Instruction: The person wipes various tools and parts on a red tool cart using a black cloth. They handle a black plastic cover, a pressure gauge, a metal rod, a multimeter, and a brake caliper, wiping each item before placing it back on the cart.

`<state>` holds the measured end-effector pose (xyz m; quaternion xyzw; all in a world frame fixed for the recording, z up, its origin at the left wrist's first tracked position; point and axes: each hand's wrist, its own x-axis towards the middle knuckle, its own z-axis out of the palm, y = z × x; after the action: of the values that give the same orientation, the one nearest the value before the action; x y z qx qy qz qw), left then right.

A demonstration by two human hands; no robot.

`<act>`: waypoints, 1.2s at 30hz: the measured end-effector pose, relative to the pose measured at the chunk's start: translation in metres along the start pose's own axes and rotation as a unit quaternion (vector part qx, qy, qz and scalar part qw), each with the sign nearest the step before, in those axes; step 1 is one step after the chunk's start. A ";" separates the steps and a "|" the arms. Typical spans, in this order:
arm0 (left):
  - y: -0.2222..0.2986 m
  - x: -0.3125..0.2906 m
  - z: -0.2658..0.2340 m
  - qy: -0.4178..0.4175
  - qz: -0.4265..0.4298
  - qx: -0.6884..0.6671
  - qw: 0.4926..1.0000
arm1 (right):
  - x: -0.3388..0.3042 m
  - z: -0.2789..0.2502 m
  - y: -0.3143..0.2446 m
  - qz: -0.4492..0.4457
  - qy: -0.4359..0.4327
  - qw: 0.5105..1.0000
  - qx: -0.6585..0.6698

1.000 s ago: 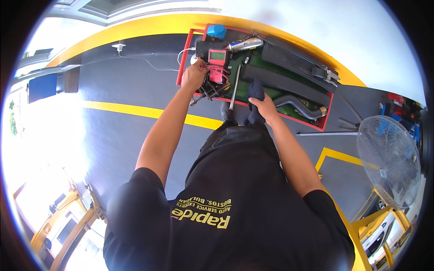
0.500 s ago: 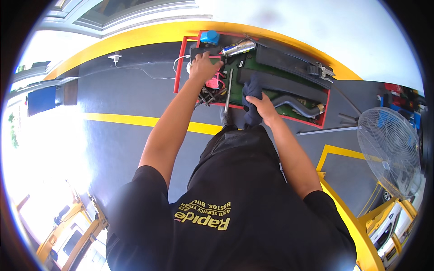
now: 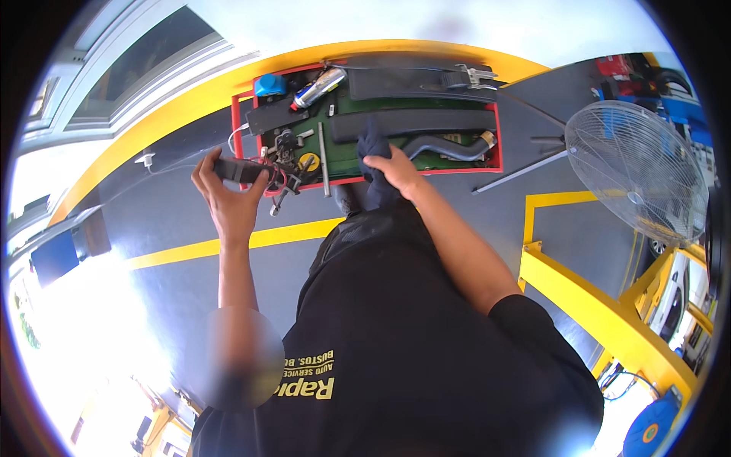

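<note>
My left hand (image 3: 227, 199) grips a dark, box-shaped handheld device (image 3: 237, 170) with a thin reddish cable (image 3: 268, 169) running from its end. It is held off the left side of a red-edged tool tray (image 3: 500, 143). In my right hand (image 3: 396, 170) is a bunched dark cloth (image 3: 373, 151), over the tray's near edge. A dark bent hose (image 3: 445, 146) lies to the cloth's right. Between my hands are a metal rod (image 3: 323, 156), a round yellow piece (image 3: 309, 161) and a cluster of metal clamp-like parts (image 3: 286, 146).
Farther back on the tray are a silver can (image 3: 320, 87), a blue container (image 3: 270, 84), a black box (image 3: 276, 116) and two long black padded pieces (image 3: 415, 123). A caged fan (image 3: 638, 174) and a yellow post (image 3: 590, 293) stand to the right. A white cable (image 3: 237, 134) trails left.
My left hand has lifted from the tray's left end and moved left and nearer, now with the device in it. My right hand still holds the cloth. The view has shifted.
</note>
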<state>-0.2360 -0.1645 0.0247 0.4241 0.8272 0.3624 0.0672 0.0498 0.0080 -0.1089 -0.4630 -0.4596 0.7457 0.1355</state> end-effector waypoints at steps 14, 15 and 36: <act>0.042 -0.007 0.017 0.044 0.020 -0.043 0.998 | 0.036 0.078 -0.026 -0.188 -0.105 0.948 -0.234; 0.050 -0.001 0.020 0.029 0.032 -0.036 0.998 | 0.033 0.089 -0.030 -0.214 -0.121 0.949 -0.197; -0.073 -0.070 0.116 -0.239 -0.258 0.270 0.896 | 0.116 0.049 0.003 0.019 -0.025 0.989 0.146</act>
<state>-0.1910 -0.1819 -0.1215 0.2715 0.9326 -0.0169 0.2372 -0.0515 0.0514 -0.1699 -0.4279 -0.3400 0.8188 0.1757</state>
